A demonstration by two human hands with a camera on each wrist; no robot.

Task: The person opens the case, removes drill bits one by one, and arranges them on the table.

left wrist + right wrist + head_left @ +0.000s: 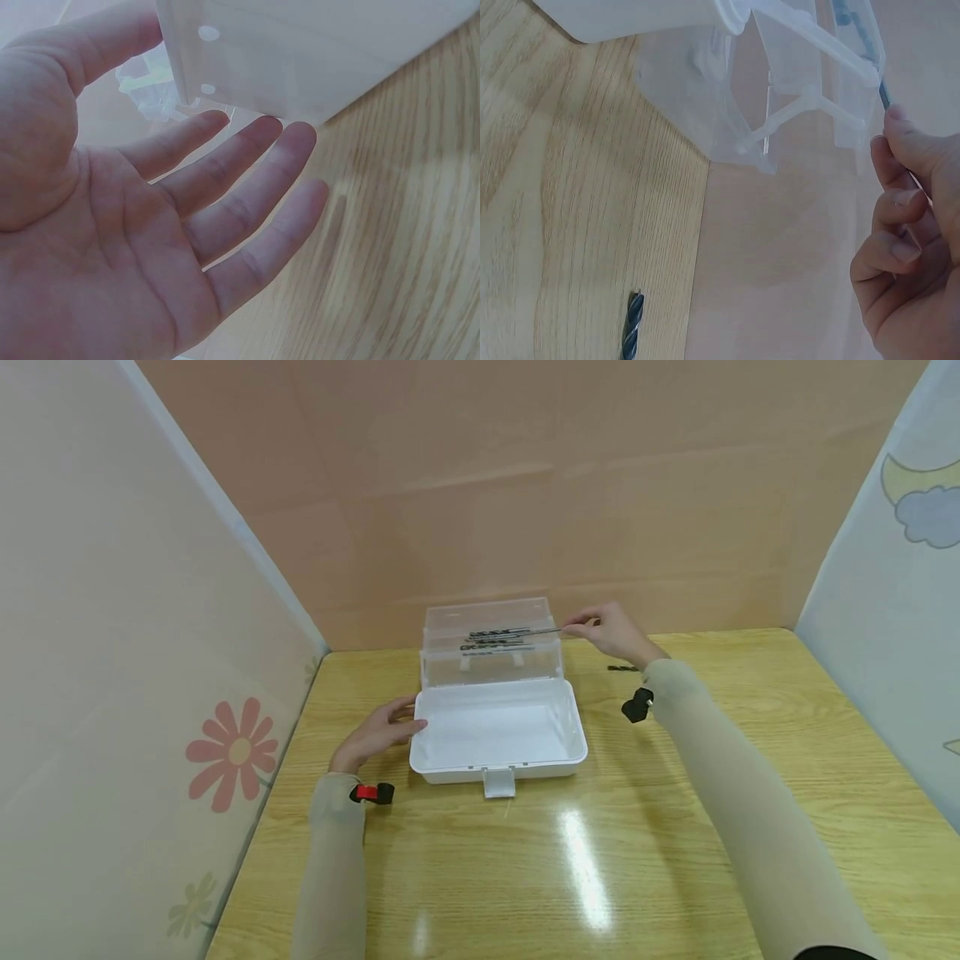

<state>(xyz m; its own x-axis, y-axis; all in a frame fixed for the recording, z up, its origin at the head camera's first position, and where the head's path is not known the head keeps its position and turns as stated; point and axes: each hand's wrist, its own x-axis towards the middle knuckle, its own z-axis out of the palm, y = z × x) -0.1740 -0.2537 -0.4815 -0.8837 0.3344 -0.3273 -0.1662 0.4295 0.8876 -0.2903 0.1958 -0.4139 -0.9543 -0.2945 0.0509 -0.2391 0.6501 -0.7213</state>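
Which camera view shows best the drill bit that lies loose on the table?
The right wrist view: the loose drill bit shows its spiral clearly on the table. The head view shows only a small dark mark; the left wrist view misses it.

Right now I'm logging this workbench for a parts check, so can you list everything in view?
storage box: one, white base with clear lid and tray swung open, middle of the table, latch toward the person
drill bits in tray: a few, dark metal, lying in the clear upper tray; exact number unclear
held drill bit: one, dark, thin, over the tray's right edge
loose drill bit: one, bluish-dark, on the table right of the box
table: one, light wood grain
side panels: three, pink back, pale sides with flower and cloud prints
left hand: fingers straight, resting against the box's left side
right hand: pinching the held drill bit's end
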